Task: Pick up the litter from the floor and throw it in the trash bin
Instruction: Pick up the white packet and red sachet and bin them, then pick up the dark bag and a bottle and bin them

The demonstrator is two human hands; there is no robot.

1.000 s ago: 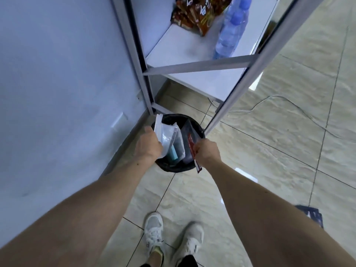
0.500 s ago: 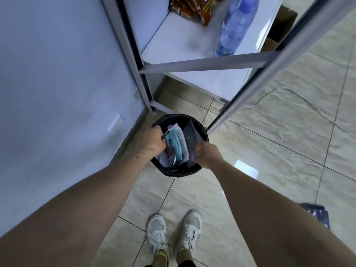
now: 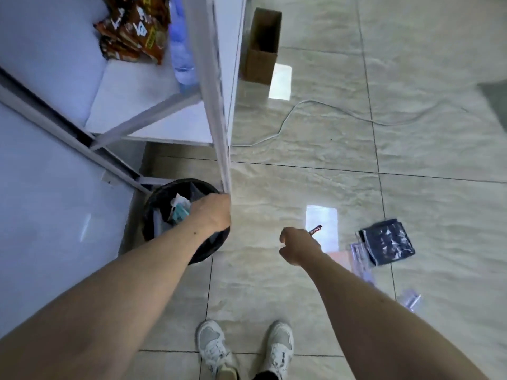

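Observation:
The black trash bin stands on the floor by the shelf leg, with white and teal packets inside. My left hand hangs over the bin's right side, its fingers hidden behind the back of the hand. To the right of the bin, above the tiles, my right hand is closed on a small red wrapper that sticks out past the knuckles. More litter lies on the floor at the right: a dark packet, clear plastic bags beside it, and a small clear bag nearer me.
A white metal shelf with snack bags and water bottles rises just behind the bin. A cardboard box and a white cable are farther back. The wall is at the left. My shoes are below.
My right hand has pulled away from the bin to the right, still with the red wrapper. The white and teal packets now lie in the bin. The view has swung right.

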